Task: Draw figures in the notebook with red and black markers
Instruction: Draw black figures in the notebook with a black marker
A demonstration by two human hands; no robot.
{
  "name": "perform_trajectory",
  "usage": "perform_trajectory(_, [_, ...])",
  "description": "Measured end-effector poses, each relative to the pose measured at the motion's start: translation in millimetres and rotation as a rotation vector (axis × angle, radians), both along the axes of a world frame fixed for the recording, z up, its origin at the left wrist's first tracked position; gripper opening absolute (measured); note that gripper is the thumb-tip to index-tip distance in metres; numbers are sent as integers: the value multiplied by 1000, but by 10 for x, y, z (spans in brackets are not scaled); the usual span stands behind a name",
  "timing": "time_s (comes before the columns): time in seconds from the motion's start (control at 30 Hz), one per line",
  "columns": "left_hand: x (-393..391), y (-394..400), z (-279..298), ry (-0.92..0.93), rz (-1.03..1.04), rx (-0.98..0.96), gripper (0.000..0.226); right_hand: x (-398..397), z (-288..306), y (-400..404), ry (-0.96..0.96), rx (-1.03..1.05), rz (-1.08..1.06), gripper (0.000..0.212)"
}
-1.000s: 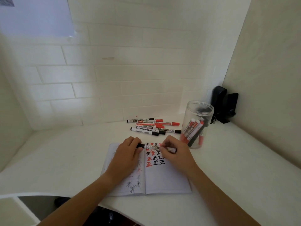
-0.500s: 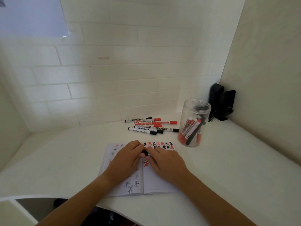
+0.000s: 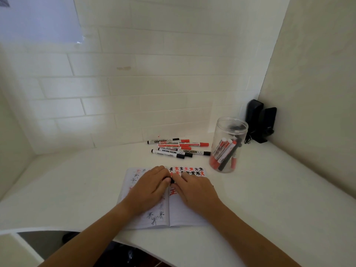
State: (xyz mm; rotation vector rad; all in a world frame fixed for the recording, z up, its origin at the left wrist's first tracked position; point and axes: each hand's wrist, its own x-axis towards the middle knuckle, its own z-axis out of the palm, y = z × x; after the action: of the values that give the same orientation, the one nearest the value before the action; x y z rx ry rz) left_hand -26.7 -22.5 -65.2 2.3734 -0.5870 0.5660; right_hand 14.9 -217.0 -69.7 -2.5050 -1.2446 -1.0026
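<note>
The notebook [image 3: 174, 214] lies open on the white desk [image 3: 77, 185], directly before the person, its spine running away from the viewer. The right page carries rows of red and black star figures [image 3: 185, 171] along its top edge, with a red character [image 3: 172, 192] showing below; the left page bears fainter stars. Both hands sit over the spine, knuckles almost touching. The left hand [image 3: 149, 186] and the right hand [image 3: 196, 189] have their fingers curled around a single black marker [image 3: 172, 179], of which only a short dark section is exposed between them — its long axis appears to run left to right across the page. Which end is cap and which is barrel cannot be told, nor whether the cap is being pressed on or pulled off; judged by posture, it is one of the two. The spare markers [image 3: 178, 148] lie in a loose row beyond the notebook, axes roughly crosswise, and the clear jar [image 3: 228, 145] of further markers stands beyond and to the right — both nearer the right hand. Should a colour change follow, that hand has the shorter reach forward. Two black speakers [image 3: 260, 121] occupy the far right corner.
</note>
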Motion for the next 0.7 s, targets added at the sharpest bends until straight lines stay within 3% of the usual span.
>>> perform_trajectory(0.33, [84, 30, -82, -66, -15, 56, 34, -60, -78, 83, -37, 28, -83, 32])
perform_trajectory(0.7, [123, 79, -174, -90, -12, 100, 42, -112, -20, 74, -47, 6, -132, 32])
